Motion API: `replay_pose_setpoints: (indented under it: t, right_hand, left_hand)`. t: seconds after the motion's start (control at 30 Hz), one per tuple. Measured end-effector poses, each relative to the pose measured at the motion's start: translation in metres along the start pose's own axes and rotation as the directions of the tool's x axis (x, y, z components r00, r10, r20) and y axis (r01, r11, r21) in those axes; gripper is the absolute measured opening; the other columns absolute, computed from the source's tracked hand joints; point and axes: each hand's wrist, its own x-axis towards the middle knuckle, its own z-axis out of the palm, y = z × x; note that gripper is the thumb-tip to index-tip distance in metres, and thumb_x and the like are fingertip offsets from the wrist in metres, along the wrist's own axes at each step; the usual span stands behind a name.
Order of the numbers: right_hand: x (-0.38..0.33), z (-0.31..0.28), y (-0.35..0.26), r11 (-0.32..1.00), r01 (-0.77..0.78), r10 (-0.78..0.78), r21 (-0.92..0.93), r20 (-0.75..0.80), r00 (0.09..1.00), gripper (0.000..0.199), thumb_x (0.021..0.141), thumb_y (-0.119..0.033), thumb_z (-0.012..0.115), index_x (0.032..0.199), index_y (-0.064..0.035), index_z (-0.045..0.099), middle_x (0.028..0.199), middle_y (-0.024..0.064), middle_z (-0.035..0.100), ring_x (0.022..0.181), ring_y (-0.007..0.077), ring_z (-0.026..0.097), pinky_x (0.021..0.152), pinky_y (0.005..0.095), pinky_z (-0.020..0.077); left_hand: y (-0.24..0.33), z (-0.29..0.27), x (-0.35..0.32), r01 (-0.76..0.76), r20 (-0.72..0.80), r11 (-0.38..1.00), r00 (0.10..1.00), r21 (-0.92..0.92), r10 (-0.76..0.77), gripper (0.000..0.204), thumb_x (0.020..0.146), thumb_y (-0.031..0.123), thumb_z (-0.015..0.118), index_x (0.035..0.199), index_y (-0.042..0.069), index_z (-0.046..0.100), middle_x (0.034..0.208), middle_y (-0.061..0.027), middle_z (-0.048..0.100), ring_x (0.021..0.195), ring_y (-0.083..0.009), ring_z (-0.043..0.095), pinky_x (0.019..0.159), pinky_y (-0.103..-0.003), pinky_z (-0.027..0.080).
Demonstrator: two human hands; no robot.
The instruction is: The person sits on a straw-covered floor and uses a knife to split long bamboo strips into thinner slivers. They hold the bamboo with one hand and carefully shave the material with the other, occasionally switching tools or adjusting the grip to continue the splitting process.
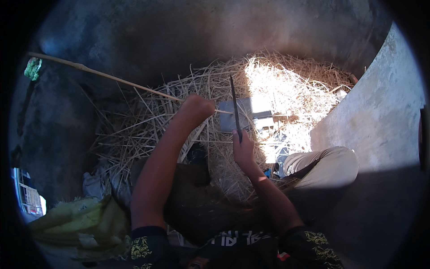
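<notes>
My left hand (197, 106) is closed around a long thin bamboo stick (107, 80), which slants from the upper left down to the middle. The stick's short end pokes out past my fist, over a flat grey block (228, 122). In my right hand (244, 150) is the handle of a long, narrow, dark-bladed knife (235, 105), its tip pointing away from me. The blade crosses the view near the stick's end; whether the two touch I cannot tell. Pale strips and shavings (143, 130) are heaped around the block.
A dark curved wall (179, 36) rises behind the heap, with a pale concrete wall (371, 103) at the right. A yellow-green sack (85, 224) lies at the lower left. My bent leg (327, 168) extends right. Sunlight falls brightly on the shavings right of the knife.
</notes>
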Motion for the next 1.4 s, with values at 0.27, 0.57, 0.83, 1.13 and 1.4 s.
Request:
replay_pose_setpoints:
  t: [0.27,0.57,0.83,1.13,1.4]
  right_hand:
    - [-0.001,-0.005,0.024,0.955,-0.206,0.240,-0.214,0.146,0.960,0.034,0.100,-0.029,0.053,0.090,0.0036,0.057,0.074,0.0217,0.064,0.065,0.0397,0.062,0.060,0.0462,0.0441]
    - [0.008,0.016,0.051,0.959,0.017,0.018,-0.284,0.119,0.993,0.035,0.100,-0.030,0.052,0.095,0.0041,0.058,0.078,0.0249,0.065,0.074,0.0415,0.066,0.066,0.0466,0.0477]
    - [-0.003,0.002,-0.001,0.996,0.077,-0.076,0.051,-0.034,0.997,0.038,0.099,-0.033,0.051,0.097,0.0041,0.060,0.078,0.0275,0.065,0.075,0.0452,0.066,0.066,0.0499,0.0498]
    - [0.010,-0.007,-0.007,0.997,0.043,-0.043,-0.058,-0.007,0.999,0.035,0.101,-0.030,0.051,0.093,0.0039,0.058,0.067,0.0202,0.063,0.061,0.0325,0.065,0.056,0.0428,0.0456]
    - [0.009,0.006,0.057,0.953,-0.032,0.039,-0.302,0.020,0.999,0.031,0.102,-0.028,0.051,0.094,0.0021,0.057,0.065,0.0182,0.059,0.060,0.0303,0.061,0.057,0.0411,0.0443]
  left_hand:
    - [0.003,0.000,0.001,-0.006,-0.004,1.000,1.000,0.026,0.006,0.007,0.072,0.005,0.068,0.075,0.009,0.062,0.054,-0.0057,0.059,0.056,-0.0221,0.067,0.051,-0.037,0.052]
    - [-0.002,0.004,0.008,-0.044,-0.038,0.999,0.998,0.032,0.045,0.008,0.072,0.006,0.068,0.075,0.010,0.062,0.055,-0.0048,0.058,0.056,-0.0221,0.067,0.051,-0.036,0.052]
    - [-0.004,0.001,-0.002,0.013,-0.046,0.999,0.999,-0.037,-0.015,0.009,0.071,0.004,0.068,0.075,0.009,0.062,0.055,-0.0062,0.058,0.058,-0.0244,0.067,0.052,-0.038,0.053]
    - [-0.004,0.000,-0.006,0.048,0.004,0.999,0.999,-0.025,-0.048,0.008,0.073,0.005,0.068,0.076,0.009,0.061,0.056,-0.0077,0.058,0.059,-0.0262,0.067,0.053,-0.039,0.054]
    - [0.000,0.001,0.005,0.005,0.014,1.000,1.000,0.010,-0.005,0.008,0.073,0.005,0.067,0.076,0.009,0.061,0.055,-0.0069,0.058,0.057,-0.0255,0.067,0.052,-0.039,0.053]
